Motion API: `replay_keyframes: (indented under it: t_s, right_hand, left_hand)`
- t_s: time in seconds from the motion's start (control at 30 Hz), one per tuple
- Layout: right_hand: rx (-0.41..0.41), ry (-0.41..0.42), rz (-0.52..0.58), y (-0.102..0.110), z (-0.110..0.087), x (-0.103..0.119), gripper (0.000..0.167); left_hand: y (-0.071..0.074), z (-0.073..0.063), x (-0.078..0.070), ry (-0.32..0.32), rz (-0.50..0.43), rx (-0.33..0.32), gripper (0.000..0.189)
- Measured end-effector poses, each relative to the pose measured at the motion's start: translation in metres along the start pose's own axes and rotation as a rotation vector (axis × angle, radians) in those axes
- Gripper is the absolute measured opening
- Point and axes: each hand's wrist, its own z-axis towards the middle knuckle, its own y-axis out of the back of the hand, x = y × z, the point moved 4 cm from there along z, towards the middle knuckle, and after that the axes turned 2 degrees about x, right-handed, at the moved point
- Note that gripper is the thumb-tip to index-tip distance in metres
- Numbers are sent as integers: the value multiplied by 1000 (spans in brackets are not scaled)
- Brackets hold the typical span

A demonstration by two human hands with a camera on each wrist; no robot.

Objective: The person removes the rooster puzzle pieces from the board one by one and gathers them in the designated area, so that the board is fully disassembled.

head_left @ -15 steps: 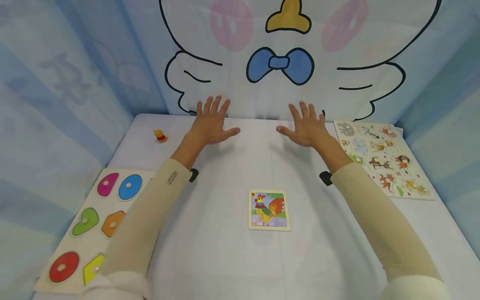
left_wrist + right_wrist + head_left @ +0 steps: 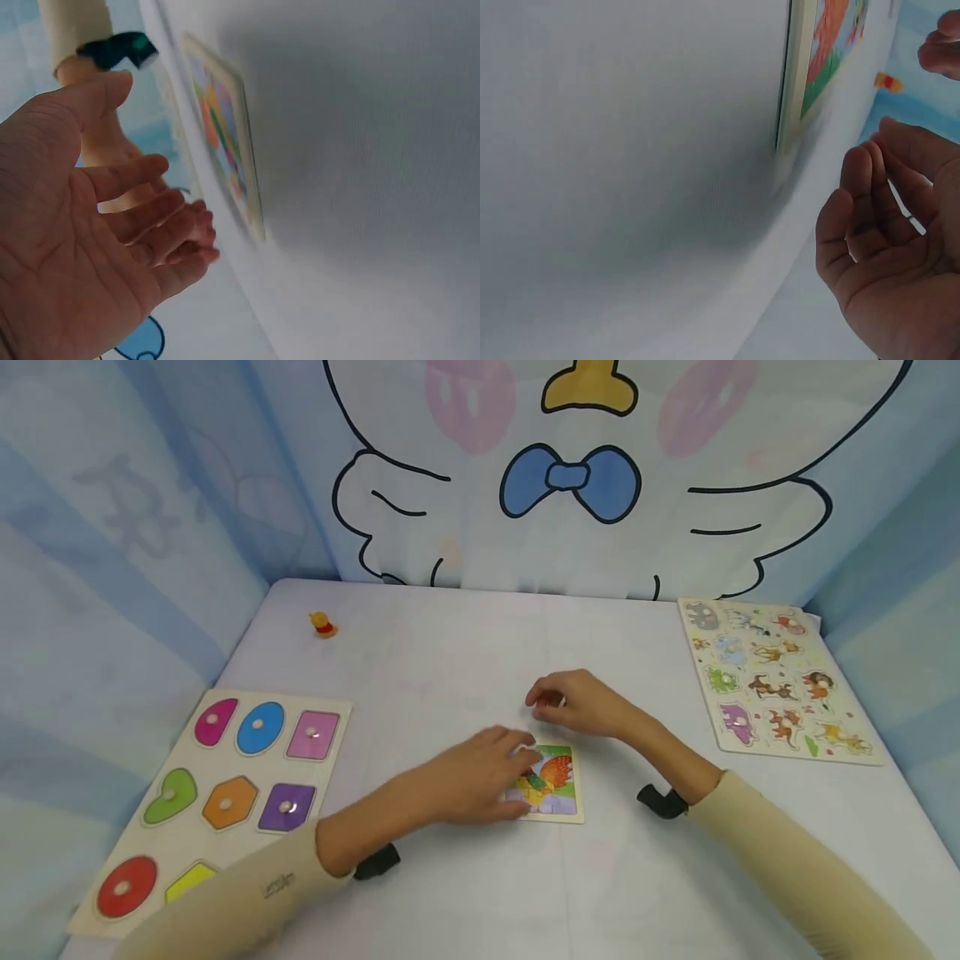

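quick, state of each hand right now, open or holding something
Left hand: open, fingers relaxed, holding nothing, above the left side of the rooster puzzle.
Right hand: open, fingers loosely curled, holding nothing.

- The picture puzzle (image 2: 551,785) is lying mid-table (image 2: 450,660).
- Of the hands, the left hand (image 2: 483,777) is hovering by the puzzle's left side, the right hand (image 2: 577,702) just beyond its far edge.
- A shape board (image 2: 232,762) is lying near left.
- A figurine (image 2: 322,625) is resting far left, beyond the shape board.
- An animal board (image 2: 768,672) is lying far right.
- A curtain (image 2: 480,535) is hanging behind the far edge.
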Motion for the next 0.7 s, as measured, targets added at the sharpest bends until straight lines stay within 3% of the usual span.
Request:
replay_keyframes:
  t_s: [0.1, 0.23, 0.4, 0.53, 0.7]
  right_hand:
    - [48, 50, 37, -16, -2, 11, 14]
    - [106, 51, 61, -34, -3, 17, 14]
    - [150, 34, 43, -45, -6, 17, 18]
    - [153, 35, 24, -46, -6, 18, 21]
    - [162, 59, -3, -42, -4, 19, 20]
  left_hand:
    - [-16, -4, -22, -64, 27, 10, 66]
    - [-32, -4, -36, -67, 22, 51, 69]
    - [-43, -3, -42, -48, 56, 85, 71]
    - [-47, -4, -43, -55, 130, 60, 74]
    - [-47, -4, -42, -60, 156, 33, 74]
